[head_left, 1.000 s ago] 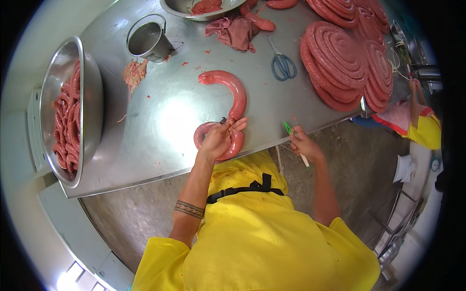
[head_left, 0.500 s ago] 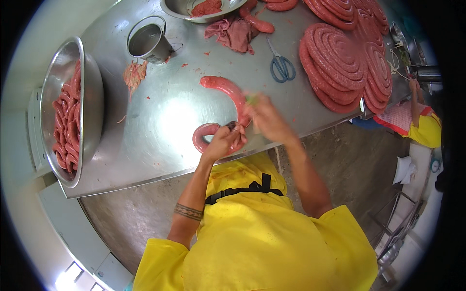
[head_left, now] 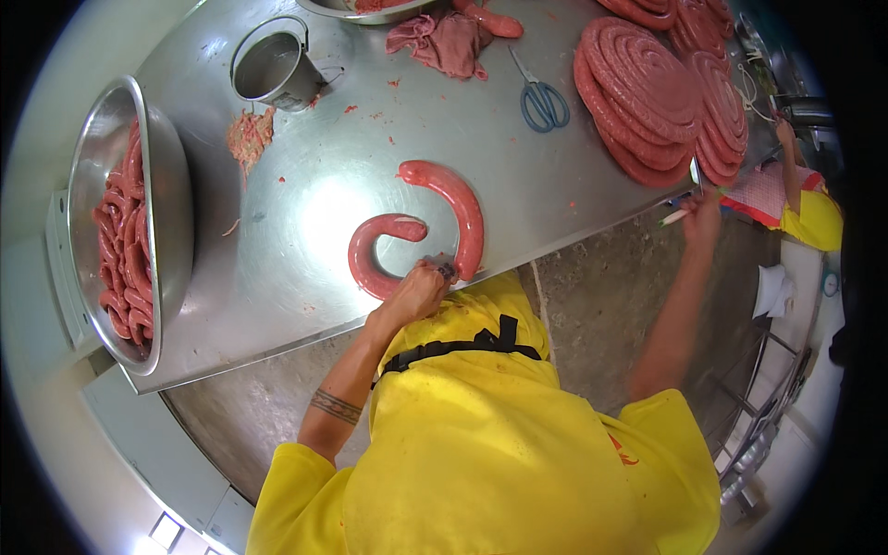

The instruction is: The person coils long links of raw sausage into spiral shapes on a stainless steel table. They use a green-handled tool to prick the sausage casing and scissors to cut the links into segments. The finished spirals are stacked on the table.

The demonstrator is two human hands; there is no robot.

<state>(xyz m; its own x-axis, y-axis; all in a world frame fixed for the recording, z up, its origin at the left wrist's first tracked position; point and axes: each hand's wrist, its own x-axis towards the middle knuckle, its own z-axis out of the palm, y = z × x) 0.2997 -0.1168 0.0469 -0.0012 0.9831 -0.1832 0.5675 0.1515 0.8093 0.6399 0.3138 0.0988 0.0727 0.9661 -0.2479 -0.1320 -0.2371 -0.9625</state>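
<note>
At the near edge of the steel table, my left hand (head_left: 424,289) is closed at the joint of two lengths of sausage. One sausage (head_left: 465,217) curves up and away from my fingers on the right. The other sausage (head_left: 363,259) bends in a hook on the left. Something small and dark shows by my fingertips. Far out to the right, past the table edge, my right hand (head_left: 703,222) is closed round a small white stick with green on it (head_left: 673,217). It is slightly blurred, and whether a string runs from it cannot be made out.
A steel basin of sausages (head_left: 176,213) stands at left. Beyond lie a small steel bucket (head_left: 294,83), meat scraps (head_left: 250,139), a pink cloth (head_left: 449,44) and blue-handled scissors (head_left: 544,104). Stacked sausage coils (head_left: 638,102) fill the far right, near another person in yellow (head_left: 814,220).
My right hand has swung from beside my left hand far to the right, carrying the white-and-green stick. My left hand has stayed at the sausage joint, now slightly lower.
</note>
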